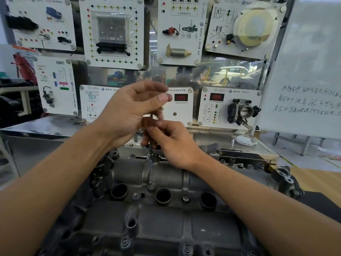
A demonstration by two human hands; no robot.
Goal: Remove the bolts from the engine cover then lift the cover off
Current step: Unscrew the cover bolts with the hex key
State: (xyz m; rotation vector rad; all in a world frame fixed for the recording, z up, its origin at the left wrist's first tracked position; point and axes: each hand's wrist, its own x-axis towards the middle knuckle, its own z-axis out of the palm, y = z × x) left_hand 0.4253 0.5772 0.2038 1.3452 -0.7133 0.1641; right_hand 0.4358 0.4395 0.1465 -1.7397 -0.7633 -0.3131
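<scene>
engine cover [166, 172] lies low centre, under both forearms. a thin metal shaft [151, 147] stands upright on its far edge; cannot tell if it's a bolt or a tool. right hand [171, 143] is just above the cover, fingers curled and pinching the shaft low down. left hand [129, 111] is higher, fingers curled near the shaft's top, blurred, so cannot tell if it grips. bolts [151, 185] are seated in the cover, nearer than both hands.
</scene>
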